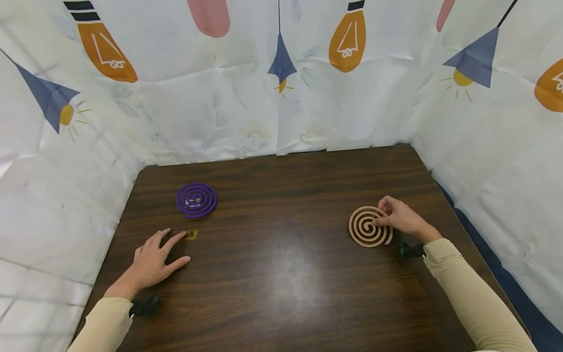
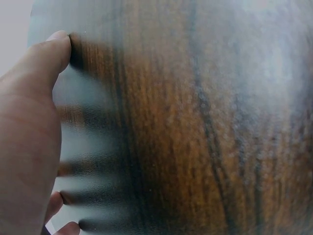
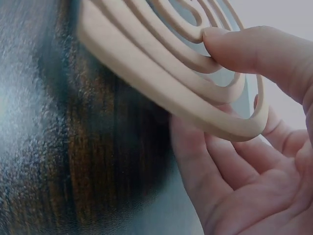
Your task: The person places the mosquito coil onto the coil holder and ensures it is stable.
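My right hand (image 1: 402, 217) pinches a tan mosquito coil (image 1: 362, 234) by its right side. In the right wrist view the thumb lies on top of the coil (image 3: 146, 63), and the other fingers are underneath, with the near edge tilted up off the table. On the left, my left hand (image 1: 151, 261) rests with spread fingers, its index fingertip right at a small gold metal piece (image 1: 191, 235). The left wrist view shows the thumb (image 2: 46, 58) against the tabletop. Farther back lies a purple mosquito coil (image 1: 196, 200), small shiny metal bits showing through its centre.
A dark wood-grain table (image 1: 264, 205) carries everything. White cloth (image 1: 246, 112) printed with lamps and bulbs hangs along its back and sides.
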`<action>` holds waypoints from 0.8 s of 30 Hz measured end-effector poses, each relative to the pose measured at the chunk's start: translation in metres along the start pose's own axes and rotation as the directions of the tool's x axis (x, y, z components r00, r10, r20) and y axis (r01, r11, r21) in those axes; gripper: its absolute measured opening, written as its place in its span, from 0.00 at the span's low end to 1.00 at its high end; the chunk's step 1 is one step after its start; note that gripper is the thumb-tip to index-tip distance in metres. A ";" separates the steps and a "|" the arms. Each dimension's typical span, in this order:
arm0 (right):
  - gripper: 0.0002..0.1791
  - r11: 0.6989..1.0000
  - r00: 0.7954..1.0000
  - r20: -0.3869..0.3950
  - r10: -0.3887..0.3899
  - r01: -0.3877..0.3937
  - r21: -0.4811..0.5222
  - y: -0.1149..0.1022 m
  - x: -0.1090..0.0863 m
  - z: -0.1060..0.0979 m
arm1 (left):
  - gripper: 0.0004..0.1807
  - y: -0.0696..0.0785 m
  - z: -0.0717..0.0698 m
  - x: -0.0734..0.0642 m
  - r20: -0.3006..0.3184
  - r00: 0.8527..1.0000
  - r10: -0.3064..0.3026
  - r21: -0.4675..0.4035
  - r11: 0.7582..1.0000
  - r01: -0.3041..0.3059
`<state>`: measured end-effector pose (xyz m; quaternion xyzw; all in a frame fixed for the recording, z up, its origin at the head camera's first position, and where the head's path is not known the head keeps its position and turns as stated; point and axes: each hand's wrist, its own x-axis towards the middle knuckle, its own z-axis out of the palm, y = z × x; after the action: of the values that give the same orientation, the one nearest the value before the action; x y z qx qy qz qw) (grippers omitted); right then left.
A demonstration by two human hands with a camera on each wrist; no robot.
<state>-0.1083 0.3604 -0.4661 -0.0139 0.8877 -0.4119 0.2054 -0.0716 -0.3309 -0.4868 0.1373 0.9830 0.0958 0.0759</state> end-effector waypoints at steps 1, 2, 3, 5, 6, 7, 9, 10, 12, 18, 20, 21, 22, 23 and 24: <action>0.29 1.000 1.000 0.012 0.005 -0.006 0.024 0.001 0.000 -0.001 | 0.43 0.000 0.000 0.000 0.000 1.000 -0.001 -0.001 1.000 0.001; 0.28 0.999 1.000 0.024 0.005 -0.006 0.049 0.001 -0.001 -0.001 | 0.43 0.000 0.000 0.000 0.000 1.000 -0.003 -0.001 1.000 0.003; 0.28 0.997 0.999 0.039 0.002 -0.006 0.079 0.001 -0.001 -0.002 | 0.43 0.000 0.000 0.000 0.000 1.000 -0.004 -0.002 1.000 0.004; 0.28 0.991 0.998 0.062 -0.001 -0.008 0.133 0.001 -0.002 -0.003 | 0.43 0.000 0.001 0.001 0.002 1.000 -0.007 -0.001 1.000 0.007; 0.27 0.988 0.997 0.074 -0.005 -0.006 0.157 0.001 -0.002 -0.003 | 0.43 0.000 0.002 0.001 0.003 1.000 -0.009 0.000 1.000 0.009; 0.26 0.985 0.996 0.083 -0.011 -0.004 0.175 0.001 -0.002 -0.003 | 0.43 -0.001 0.002 0.000 0.003 1.000 -0.010 0.002 1.000 0.010; 0.24 0.978 0.994 0.104 -0.022 0.000 0.207 0.002 -0.001 -0.003 | 0.43 -0.001 0.002 0.000 0.005 1.000 -0.011 0.004 1.000 0.011; 0.23 0.977 0.994 0.110 -0.023 -0.001 0.214 0.003 0.000 -0.003 | 0.43 -0.001 0.002 0.000 0.005 1.000 -0.010 0.004 1.000 0.010; 0.22 0.976 0.992 0.119 -0.029 0.003 0.220 0.004 0.001 -0.003 | 0.43 -0.001 0.002 0.000 0.006 1.000 -0.009 0.003 1.000 0.009; 0.21 0.968 0.991 0.121 -0.048 0.017 0.249 0.005 0.002 0.000 | 0.43 0.001 -0.001 -0.001 0.013 1.000 -0.007 0.002 1.000 0.007; 0.23 0.963 0.992 0.116 -0.046 0.013 0.270 0.005 0.003 0.002 | 0.43 0.002 -0.001 -0.001 0.013 1.000 -0.006 0.003 1.000 0.006; 0.25 0.960 0.992 0.116 -0.044 0.010 0.279 0.005 0.003 0.002 | 0.43 0.002 -0.001 -0.001 0.013 1.000 -0.005 0.004 1.000 0.005; 0.27 0.956 0.993 0.115 -0.034 -0.001 0.293 0.004 0.003 0.003 | 0.43 0.002 -0.001 -0.001 0.013 1.000 -0.004 0.004 1.000 0.004; 0.30 0.951 0.993 0.118 -0.024 -0.014 0.308 0.004 0.004 0.004 | 0.42 0.001 -0.001 -0.001 0.013 1.000 -0.004 0.006 1.000 0.003; 0.32 0.947 0.993 0.120 -0.010 -0.029 0.320 0.004 0.004 0.005 | 0.42 0.001 -0.001 -0.001 0.013 1.000 -0.003 0.007 1.000 0.003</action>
<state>-0.1098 0.3586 -0.4729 -0.0006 0.7950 -0.5482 0.2598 -0.0705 -0.3300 -0.4854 0.1367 0.9830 0.0912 0.0818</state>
